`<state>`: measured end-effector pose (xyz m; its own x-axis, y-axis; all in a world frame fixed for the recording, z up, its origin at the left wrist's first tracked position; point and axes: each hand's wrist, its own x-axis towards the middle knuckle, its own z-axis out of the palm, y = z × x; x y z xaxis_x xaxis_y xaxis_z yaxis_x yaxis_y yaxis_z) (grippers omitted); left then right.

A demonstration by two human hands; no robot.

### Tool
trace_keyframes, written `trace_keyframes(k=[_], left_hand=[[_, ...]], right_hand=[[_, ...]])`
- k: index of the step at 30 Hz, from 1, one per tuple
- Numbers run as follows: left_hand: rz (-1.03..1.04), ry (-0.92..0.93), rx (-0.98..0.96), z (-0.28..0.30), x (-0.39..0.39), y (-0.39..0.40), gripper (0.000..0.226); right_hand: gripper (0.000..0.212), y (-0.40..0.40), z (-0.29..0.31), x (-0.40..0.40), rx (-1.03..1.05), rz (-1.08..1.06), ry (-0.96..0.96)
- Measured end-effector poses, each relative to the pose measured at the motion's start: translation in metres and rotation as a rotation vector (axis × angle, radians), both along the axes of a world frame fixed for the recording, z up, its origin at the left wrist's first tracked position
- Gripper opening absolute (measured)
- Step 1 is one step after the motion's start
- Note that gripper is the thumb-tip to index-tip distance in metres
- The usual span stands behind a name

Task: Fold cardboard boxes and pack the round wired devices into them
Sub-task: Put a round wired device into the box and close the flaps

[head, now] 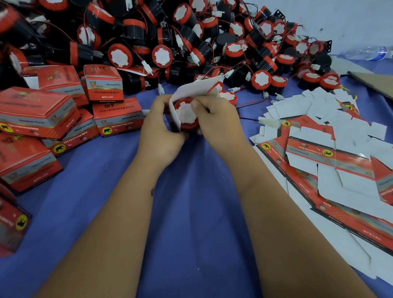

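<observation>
Over the blue cloth-covered table (193, 205), the left hand (160, 125) curls its fingers round the side of a partly folded red-and-white cardboard box (188, 93), while the right hand (214, 118) grips its other side, thumb pressed onto the round black device with a red rim and white centre (185, 113) sitting inside the open box. Behind lies a large heap of identical wired devices (186, 32); closed red boxes (43, 121) stack at the left, and flat unfolded box blanks (338, 160) spread at the right.
</observation>
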<state>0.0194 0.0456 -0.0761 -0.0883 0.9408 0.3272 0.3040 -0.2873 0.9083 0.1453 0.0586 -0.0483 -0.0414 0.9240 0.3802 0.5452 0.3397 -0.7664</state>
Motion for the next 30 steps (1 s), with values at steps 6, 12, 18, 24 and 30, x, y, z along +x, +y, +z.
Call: trace_keyframes(k=[6, 12, 18, 24, 30], left_hand=[[-0.027, -0.056, -0.049, 0.002, 0.003, -0.001, 0.057], [0.133, -0.150, -0.089, 0.003, 0.004, 0.002, 0.040], [0.192, -0.249, -0.081, 0.006, 0.006, 0.005, 0.040], [0.195, -0.172, -0.090, 0.002, 0.007, 0.007, 0.029], [0.146, -0.239, -0.136, 0.003, 0.006, 0.005, 0.042]], right_hand=[[0.024, -0.003, -0.006, -0.005, 0.197, -0.240, -0.293], [0.033, -0.012, -0.012, -0.013, -0.015, -0.027, -0.286], [0.051, -0.013, -0.010, -0.013, 0.270, -0.300, 0.066], [0.020, -0.010, 0.002, 0.002, 0.037, -0.352, 0.613], [0.015, -0.015, 0.016, -0.001, 0.191, -0.078, 0.625]])
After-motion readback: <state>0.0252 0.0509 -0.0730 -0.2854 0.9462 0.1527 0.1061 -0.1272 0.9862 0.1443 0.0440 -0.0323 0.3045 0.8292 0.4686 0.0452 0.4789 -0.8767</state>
